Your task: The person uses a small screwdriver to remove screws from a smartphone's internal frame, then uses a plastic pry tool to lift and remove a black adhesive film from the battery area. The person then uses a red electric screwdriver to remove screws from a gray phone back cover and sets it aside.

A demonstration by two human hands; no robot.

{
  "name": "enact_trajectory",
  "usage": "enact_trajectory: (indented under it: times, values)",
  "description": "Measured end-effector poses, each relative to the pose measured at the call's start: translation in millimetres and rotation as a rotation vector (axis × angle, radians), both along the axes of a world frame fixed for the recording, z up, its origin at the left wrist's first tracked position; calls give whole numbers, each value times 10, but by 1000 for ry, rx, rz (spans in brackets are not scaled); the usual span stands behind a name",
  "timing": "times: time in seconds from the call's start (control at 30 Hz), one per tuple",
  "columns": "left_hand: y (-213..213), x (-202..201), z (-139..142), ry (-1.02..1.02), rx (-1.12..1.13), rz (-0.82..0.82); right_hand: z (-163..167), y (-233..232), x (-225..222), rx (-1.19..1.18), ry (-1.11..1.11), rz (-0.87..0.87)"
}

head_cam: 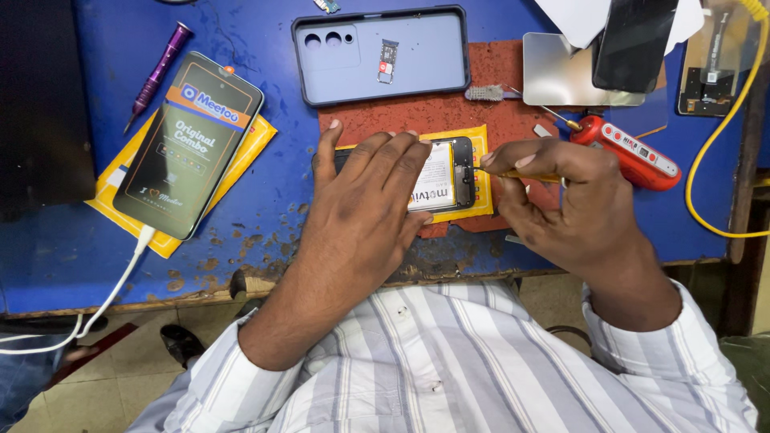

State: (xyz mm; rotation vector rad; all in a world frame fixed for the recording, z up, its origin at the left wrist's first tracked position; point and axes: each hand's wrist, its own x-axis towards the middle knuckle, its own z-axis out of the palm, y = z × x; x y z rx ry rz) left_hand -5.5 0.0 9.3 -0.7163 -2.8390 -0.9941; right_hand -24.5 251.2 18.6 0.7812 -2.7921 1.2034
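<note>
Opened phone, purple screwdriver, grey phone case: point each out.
Opened phone (449, 172), head view, on its exposed battery.
Purple screwdriver (160, 68), head view, on its handle.
Grey phone case (425, 52), head view, on its bare inside.

Dark boxed phone package (188, 144), upper left

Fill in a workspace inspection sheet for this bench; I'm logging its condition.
Surface: blue table, paint chipped along the front edge, with a red mat.
Job's things: opened phone with its battery showing, lying on a yellow packet.
Clutter: purple screwdriver, boxed phone screen, grey phone case, red tool, metal plate.
Grippers: left hand presses flat on the opened phone; right hand pinches a thin yellow tool at its edge.
Cables: white cable at the boxed screen's lower end; yellow cable on the right.
Surroundings: tiled floor, a shoe under the table.
</note>
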Motion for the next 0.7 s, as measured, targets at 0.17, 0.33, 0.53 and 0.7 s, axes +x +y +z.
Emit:
enact_trajectory:
  times: [0.17,0.33,0.53,0.7]
  values:
    - [-12,-3,1,-6,10,-6,-24,-36,-37,-61,-26,-2]
    - [-10,-6,6,-13,20,-4,82,-92,-49,196,81,-65]
    - [-18,-3,26,-10,27,-5,266,-145,-117,286,76,19]
    - [-14,-3,30,-18,32,-2,255,-197,-173,131,195,71]
